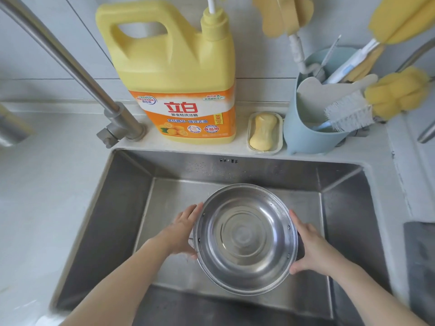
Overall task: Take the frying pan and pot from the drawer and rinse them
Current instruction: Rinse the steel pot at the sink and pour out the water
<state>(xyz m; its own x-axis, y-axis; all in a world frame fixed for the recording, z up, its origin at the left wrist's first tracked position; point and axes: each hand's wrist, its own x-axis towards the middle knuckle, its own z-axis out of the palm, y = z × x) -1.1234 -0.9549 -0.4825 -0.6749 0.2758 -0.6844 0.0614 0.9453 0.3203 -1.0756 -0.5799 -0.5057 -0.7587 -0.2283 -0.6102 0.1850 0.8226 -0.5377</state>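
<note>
A stainless steel pot (244, 238) is held over the steel sink (122, 208), its open mouth facing up at me, with rippling water inside. My left hand (182, 231) grips the pot's left side at its handle. My right hand (310, 245) grips the right side, thumb near the rim. The handles themselves are mostly hidden by my hands. No frying pan is in view.
A steel faucet (77, 69) rises at the back left, its spout out of frame. On the ledge behind the sink stand a yellow detergent jug (179, 74), a soap dish with yellow soap (263, 132) and a blue holder with brushes (313, 123). A dark mat (421, 267) lies at right.
</note>
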